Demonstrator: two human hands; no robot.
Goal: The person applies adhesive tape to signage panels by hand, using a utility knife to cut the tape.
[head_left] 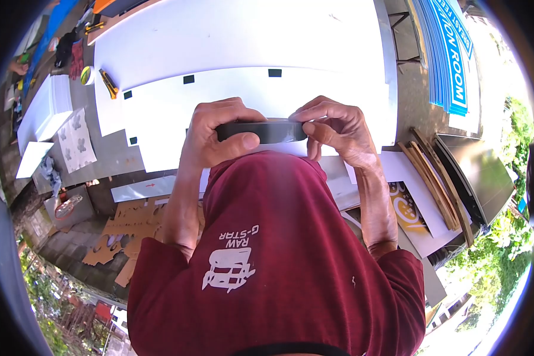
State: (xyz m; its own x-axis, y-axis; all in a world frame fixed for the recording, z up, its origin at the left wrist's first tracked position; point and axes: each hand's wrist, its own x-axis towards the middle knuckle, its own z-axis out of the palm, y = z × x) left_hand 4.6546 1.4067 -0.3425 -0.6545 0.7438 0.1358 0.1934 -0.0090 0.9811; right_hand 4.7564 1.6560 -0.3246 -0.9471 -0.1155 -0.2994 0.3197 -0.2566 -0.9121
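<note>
My left hand (219, 127) is wrapped round the left part of a roll of black tape (267, 131), seen edge-on, with the thumb along its near side. At the roll's right end, the fingers of my right hand (338, 127) are bent and pinched together on the tape. Both hands are close in front of my chest, over the near edge of a white sheet (231, 89). Small black tape pieces (275, 73) are stuck along that sheet. A yellow and black utility knife (108, 84) lies to its left.
Blue printed signs (445, 59) are stacked at the right. Wooden strips (433, 184) lean below them, beside a dark panel (477, 172). White boards (44, 113) and a tape roll (87, 75) are at the left. Cut brown cardboard (124, 228) covers the ground at lower left. Another person's hand (19, 67) shows far left.
</note>
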